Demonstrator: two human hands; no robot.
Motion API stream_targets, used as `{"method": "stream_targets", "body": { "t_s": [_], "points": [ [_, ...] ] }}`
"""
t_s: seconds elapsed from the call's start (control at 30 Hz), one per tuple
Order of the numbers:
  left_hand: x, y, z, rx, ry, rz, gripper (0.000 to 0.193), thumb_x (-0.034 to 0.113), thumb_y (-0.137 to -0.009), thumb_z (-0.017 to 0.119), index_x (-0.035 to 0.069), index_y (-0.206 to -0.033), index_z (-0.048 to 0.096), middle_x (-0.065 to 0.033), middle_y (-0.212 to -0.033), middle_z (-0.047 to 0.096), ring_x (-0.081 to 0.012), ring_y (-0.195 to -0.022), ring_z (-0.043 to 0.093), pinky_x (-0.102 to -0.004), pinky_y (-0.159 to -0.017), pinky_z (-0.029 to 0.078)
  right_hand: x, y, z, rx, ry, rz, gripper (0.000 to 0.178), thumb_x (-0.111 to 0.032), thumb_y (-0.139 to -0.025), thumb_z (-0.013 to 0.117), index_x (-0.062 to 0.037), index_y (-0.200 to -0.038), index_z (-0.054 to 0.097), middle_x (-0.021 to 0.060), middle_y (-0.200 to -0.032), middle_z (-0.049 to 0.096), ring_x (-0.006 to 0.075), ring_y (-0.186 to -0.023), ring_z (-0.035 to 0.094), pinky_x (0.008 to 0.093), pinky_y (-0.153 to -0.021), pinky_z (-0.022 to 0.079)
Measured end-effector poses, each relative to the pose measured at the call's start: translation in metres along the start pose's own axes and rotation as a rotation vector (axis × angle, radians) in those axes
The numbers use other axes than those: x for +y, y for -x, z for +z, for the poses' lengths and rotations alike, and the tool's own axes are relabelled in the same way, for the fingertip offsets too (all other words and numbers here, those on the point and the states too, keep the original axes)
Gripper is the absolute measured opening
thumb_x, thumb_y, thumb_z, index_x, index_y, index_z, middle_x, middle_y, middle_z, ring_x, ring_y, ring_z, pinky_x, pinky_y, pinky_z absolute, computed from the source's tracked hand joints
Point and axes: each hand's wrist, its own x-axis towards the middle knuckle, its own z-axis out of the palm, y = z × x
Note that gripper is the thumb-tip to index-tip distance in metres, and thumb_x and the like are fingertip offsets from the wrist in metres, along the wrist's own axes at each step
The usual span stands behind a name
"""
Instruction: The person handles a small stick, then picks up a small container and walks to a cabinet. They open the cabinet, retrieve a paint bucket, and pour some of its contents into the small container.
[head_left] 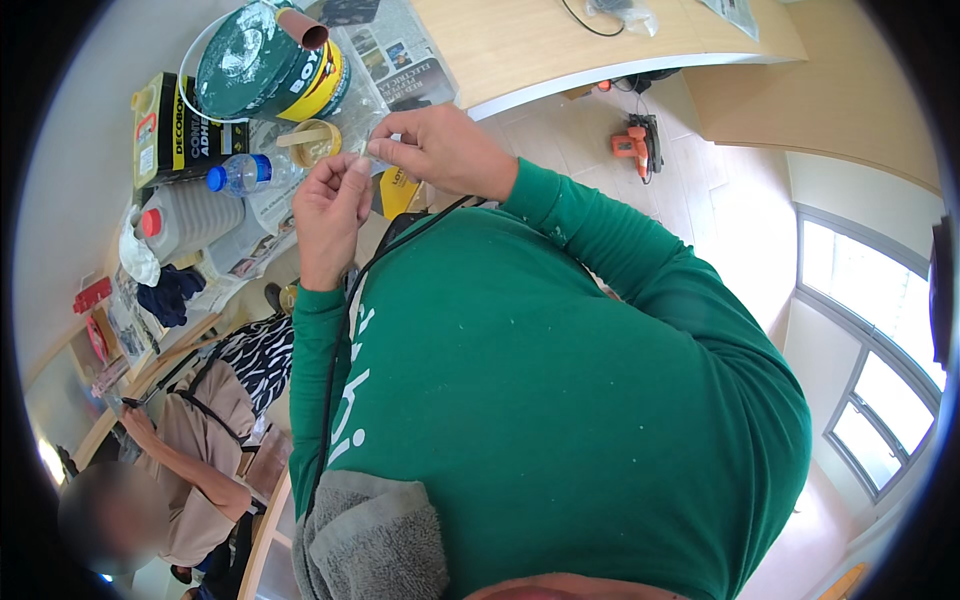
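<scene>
My left hand (330, 205) and my right hand (440, 150) are raised together in front of my green long-sleeved shirt (520, 400). Between their fingertips both pinch a small clear plastic piece (365, 150); its exact kind is too small to tell. Just behind the hands stands a small cup of yellowish glue (310, 142) with a flat wooden stick across it. A black cord (345, 330) runs down my chest from near the hands.
On newspaper (400, 60) lie a green-lidded paint can (265, 60), a yellow-and-black tin (165, 125), a blue-capped clear bottle (240, 175) and a red-capped white jug (185, 215). An orange power tool (635, 145) lies on the floor. Another person (190, 440) sits lower left. A grey towel (370, 540) hangs on my shoulder.
</scene>
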Motion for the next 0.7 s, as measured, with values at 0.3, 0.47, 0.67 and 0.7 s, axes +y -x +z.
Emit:
{"method": "stream_targets", "body": {
  "t_s": [0.3,0.47,0.67,0.7],
  "points": [
    [0.005,0.004,0.012,0.048,-0.063,0.119,0.015,0.017,-0.105,0.067,0.003,-0.108,0.062,-0.0020,-0.078,0.065,-0.0055,-0.057,0.056,-0.0206,-0.045,0.037,0.001,-0.002,-0.003,0.023,-0.003,-0.059,0.036,-0.040,-0.095,0.066,-0.0073,-0.107,0.077,0.0159,-0.078,0.072,0.0306,-0.069,0.068,0.0415,-0.065,0.052],
    [0.005,0.004,0.010,0.016,-0.040,0.075,0.018,0.020,-0.107,0.063,0.002,-0.106,0.062,-0.0018,-0.077,0.064,-0.0056,-0.056,0.054,-0.0207,-0.046,0.038,0.003,-0.003,-0.002,0.044,0.010,-0.091,0.031,-0.033,-0.095,0.069,-0.0052,-0.107,0.077,0.0101,-0.072,0.070,0.0185,-0.062,0.065,0.0342,-0.059,0.051],
    [-0.011,0.000,0.011,0.028,-0.016,0.060,0.016,0.020,-0.109,0.061,0.004,-0.110,0.062,0.0000,-0.078,0.061,-0.0046,-0.053,0.048,-0.0191,-0.046,0.034,0.003,-0.006,-0.005,-0.006,0.001,-0.016,0.037,-0.042,-0.091,0.068,-0.0075,-0.101,0.079,0.0184,-0.081,0.073,0.0344,-0.071,0.069,0.0436,-0.069,0.055],
    [-0.012,-0.001,0.011,0.029,-0.017,0.052,0.016,0.020,-0.108,0.061,0.004,-0.110,0.062,0.0000,-0.078,0.060,-0.0047,-0.053,0.048,-0.0191,-0.046,0.034,0.005,-0.007,-0.005,-0.008,0.023,-0.030,0.037,-0.042,-0.091,0.068,-0.0073,-0.100,0.079,0.0188,-0.082,0.073,0.0352,-0.072,0.069,0.0440,-0.070,0.055]
  ]
}}
